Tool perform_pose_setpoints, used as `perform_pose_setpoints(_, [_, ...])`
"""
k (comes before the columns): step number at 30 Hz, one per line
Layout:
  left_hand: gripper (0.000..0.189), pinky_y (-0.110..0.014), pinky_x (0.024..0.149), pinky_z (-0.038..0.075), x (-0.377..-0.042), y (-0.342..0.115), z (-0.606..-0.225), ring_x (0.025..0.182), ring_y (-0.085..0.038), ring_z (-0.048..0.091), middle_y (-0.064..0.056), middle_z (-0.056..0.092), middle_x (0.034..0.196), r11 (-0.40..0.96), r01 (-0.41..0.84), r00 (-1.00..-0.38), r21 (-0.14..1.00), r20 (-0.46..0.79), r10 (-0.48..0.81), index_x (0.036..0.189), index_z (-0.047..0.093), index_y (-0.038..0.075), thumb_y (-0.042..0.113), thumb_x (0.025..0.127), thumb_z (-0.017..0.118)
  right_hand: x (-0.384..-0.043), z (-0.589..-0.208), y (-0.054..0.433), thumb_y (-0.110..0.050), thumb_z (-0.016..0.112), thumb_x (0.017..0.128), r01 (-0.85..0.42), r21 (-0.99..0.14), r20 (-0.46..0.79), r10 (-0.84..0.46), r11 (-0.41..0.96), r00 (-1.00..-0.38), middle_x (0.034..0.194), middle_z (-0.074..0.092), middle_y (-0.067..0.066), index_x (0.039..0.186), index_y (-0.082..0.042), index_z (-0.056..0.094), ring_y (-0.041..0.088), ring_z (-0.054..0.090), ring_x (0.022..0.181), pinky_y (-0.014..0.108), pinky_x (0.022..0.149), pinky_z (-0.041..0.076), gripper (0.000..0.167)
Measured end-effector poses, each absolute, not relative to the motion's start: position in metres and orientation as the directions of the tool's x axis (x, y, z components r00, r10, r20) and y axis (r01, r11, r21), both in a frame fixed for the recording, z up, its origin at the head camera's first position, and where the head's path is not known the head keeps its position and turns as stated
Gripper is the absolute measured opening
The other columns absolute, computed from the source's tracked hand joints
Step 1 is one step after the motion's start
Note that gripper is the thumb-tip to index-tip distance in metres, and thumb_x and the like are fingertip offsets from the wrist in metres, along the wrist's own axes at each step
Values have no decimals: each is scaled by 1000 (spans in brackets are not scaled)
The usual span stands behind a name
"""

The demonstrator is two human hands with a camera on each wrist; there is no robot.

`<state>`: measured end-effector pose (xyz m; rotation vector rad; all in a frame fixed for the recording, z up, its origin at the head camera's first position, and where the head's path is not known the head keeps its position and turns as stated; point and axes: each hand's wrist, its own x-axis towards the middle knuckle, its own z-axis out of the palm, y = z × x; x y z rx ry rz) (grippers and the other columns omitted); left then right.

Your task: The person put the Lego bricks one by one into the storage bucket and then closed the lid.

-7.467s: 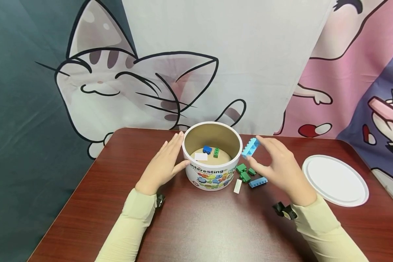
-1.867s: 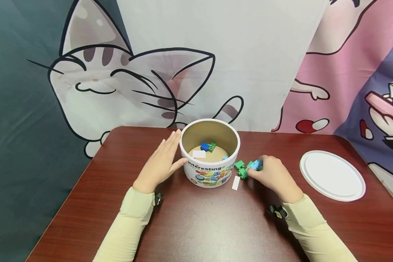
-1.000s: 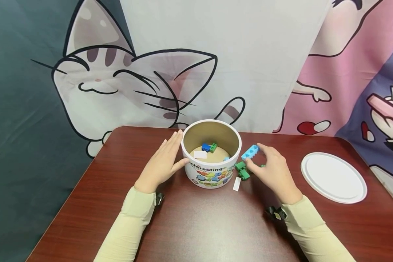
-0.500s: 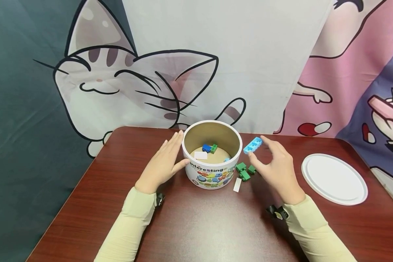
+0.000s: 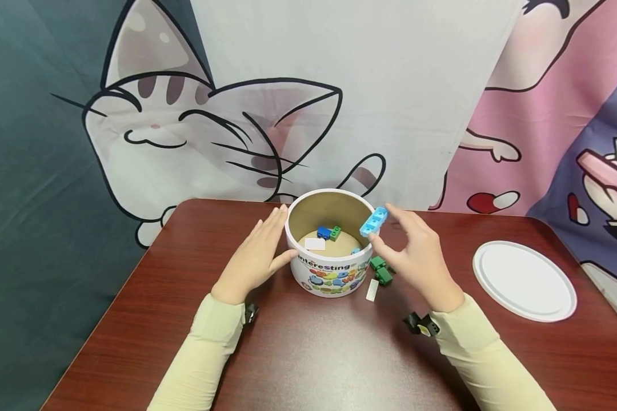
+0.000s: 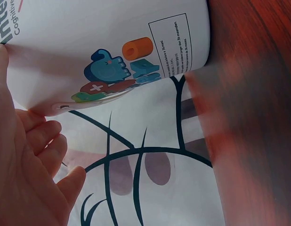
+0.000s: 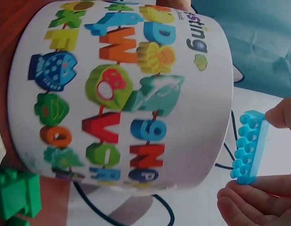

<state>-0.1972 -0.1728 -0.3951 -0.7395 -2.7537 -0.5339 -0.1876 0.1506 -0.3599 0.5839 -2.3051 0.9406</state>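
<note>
Tabletop (image 5: 313,354): light-blue brick (image 5: 373,221) now at edge of bucket (image 5: 329,274).
Right hand (image 5: 419,257), pinching it, has neared the opening (image 5: 329,212); straight-fingered left hand (image 5: 254,260) rests opposite.

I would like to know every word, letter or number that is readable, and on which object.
"Interesting", on the white bucket
"Cognitive", on the same bucket
"X", "F", "W", "D", "V", "9", "N", printed on the bucket
Boxed lines and other print on it: too small or blurred.

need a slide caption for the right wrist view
Right hand pinching a light-blue studded brick near the top of a printed white tub, with green bricks beside the tub.
</note>
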Motion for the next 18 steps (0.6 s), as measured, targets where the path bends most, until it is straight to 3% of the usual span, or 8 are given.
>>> perform_pose_setpoints(7, [88, -49, 125, 16, -196, -173, -394, 156, -21, 12, -8, 17, 169, 808, 514, -848, 289, 316, 427, 163, 15, 6, 48, 100, 60, -197, -355, 136, -24, 83, 84, -600, -493, 628, -220, 630, -747, 114, 68, 15, 136, 2, 61, 28, 65, 104, 48, 89, 56, 62])
perform_pose_setpoints(14, [88, -48, 125, 16, -196, -172, -394, 156, -21, 13, -8, 17, 169, 806, 514, -848, 294, 315, 426, 163, 15, 6, 48, 100, 60, -207, -354, 123, -26, 81, 86, -589, -517, 577, -254, 621, -776, 113, 69, 15, 137, 2, 60, 29, 63, 98, 43, 77, 52, 61])
perform_pose_setpoints(18, [88, -48, 125, 16, -197, -172, -394, 156, -22, 13, -8, 17, 169, 805, 511, -851, 301, 310, 424, 163, 15, 6, 47, 100, 61, -212, -350, 116, -29, 78, 88, -529, -569, 487, -261, 629, -834, 117, 67, 16, 140, 1, 57, 32, 63, 108, 47, 88, 53, 64])
